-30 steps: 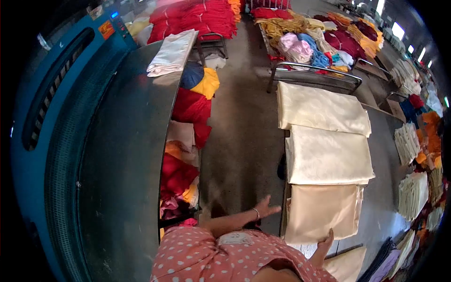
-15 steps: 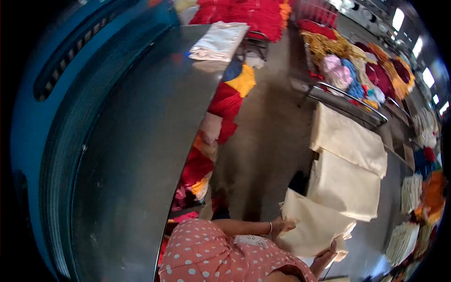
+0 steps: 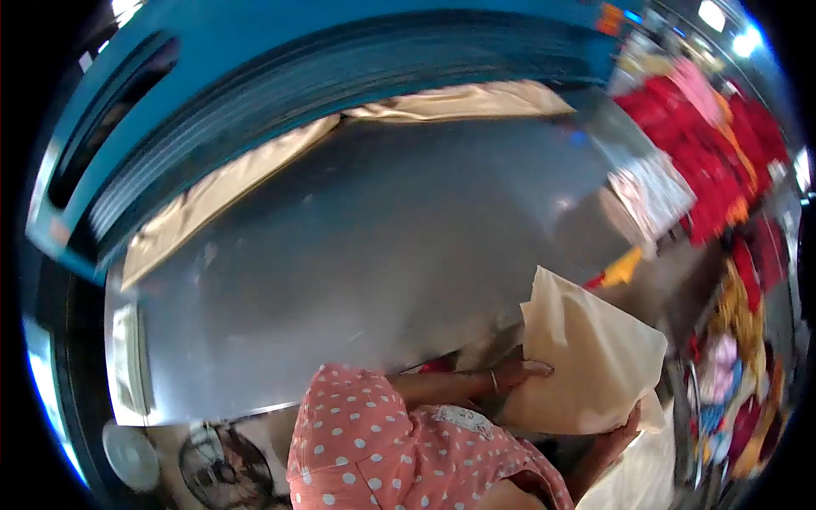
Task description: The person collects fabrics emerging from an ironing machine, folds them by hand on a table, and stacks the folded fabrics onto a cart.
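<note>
A folded cream cloth (image 3: 592, 357) hangs between my two hands at the near right, beside the edge of the metal table (image 3: 399, 229). My left hand (image 3: 523, 374), with a bangle at the wrist, is closed on the cloth's left side; some of its fingers lie behind the fabric. On the lower right corner, my right hand (image 3: 625, 429) grips the same cloth, its fingers partly hidden. More pale cloth (image 3: 633, 476) lies below my right hand. Along the table's far side, two cream cloths (image 3: 234, 200) (image 3: 463, 102) lie at the blue machine (image 3: 357, 42).
A folded white cloth (image 3: 653, 195) sits on the table's right end. Red fabric (image 3: 697, 144) is heaped beyond it, with mixed coloured fabrics (image 3: 731, 374) at the far right. A round fan (image 3: 225, 467) stands below the table's near left edge.
My view has swung left towards the table and blue machine. The cream cloth in my hands has come off the pile and towards the table edge. Two cream cloths now show at the machine.
</note>
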Demonstrator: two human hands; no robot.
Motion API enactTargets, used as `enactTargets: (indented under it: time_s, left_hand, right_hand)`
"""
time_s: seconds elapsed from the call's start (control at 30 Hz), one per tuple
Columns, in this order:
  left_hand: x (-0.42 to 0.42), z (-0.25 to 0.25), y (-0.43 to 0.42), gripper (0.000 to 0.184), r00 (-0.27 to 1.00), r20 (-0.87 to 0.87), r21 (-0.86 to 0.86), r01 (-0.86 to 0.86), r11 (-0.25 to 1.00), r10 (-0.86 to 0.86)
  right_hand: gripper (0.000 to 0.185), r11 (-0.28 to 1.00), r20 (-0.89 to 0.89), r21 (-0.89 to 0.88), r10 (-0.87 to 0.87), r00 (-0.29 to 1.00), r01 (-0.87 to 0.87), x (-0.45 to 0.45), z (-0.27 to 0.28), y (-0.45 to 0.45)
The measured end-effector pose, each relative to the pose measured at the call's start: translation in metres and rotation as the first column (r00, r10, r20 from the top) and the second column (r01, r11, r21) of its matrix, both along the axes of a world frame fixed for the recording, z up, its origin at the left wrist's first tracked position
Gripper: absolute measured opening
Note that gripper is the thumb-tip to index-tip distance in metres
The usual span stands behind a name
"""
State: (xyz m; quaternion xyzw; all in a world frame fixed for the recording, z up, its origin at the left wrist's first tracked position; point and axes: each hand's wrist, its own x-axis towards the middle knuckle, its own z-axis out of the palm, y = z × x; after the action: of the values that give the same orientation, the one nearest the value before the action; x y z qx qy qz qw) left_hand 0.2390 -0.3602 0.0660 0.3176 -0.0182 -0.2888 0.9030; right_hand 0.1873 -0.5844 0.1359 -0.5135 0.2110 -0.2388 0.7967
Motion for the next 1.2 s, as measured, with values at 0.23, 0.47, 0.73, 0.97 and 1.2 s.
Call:
enactTargets:
  time_s: [0.23, 0.47, 0.73, 0.97, 1.2]
  left_hand:
    - [-0.044, 0.025, 0.072, 0.043, 0.603, 0.012, 0.123, -0.792, 0.597, 0.798]
    - [-0.177, 0.029, 0.118, 0.043, 0.026, -0.068, 0.357, -0.933, 0.049, 0.997]
    - [-0.303, 0.025, 0.252, 0.042, -0.548, -0.045, 0.215, -0.822, -0.528, 0.835]
    - [-0.473, 0.014, 0.454, 0.037, -0.742, 0.112, 0.226, -0.628, -0.744, 0.661]
    - [-0.598, -0.025, 0.582, 0.061, -0.41, 0.805, 0.529, 0.167, -0.832, 0.429]
  right_hand:
    - [0.043, 0.747, -0.003, -0.025, 0.664, 0.747, -0.664, 0.144, -0.006, 0.089]
    - [0.056, 0.34, -0.012, 0.036, 0.94, 0.34, -0.94, 0.102, 0.006, 0.277]
    - [0.054, -0.21, 0.055, -0.002, 0.976, -0.209, -0.978, -0.017, -0.009, 0.536]
    - [0.041, -0.468, 0.082, -0.038, 0.879, -0.469, -0.883, -0.196, 0.02, 0.775]
    - [0.046, -0.464, -0.209, 0.156, 0.847, -0.488, -0.872, -0.3, -0.143, 0.915]
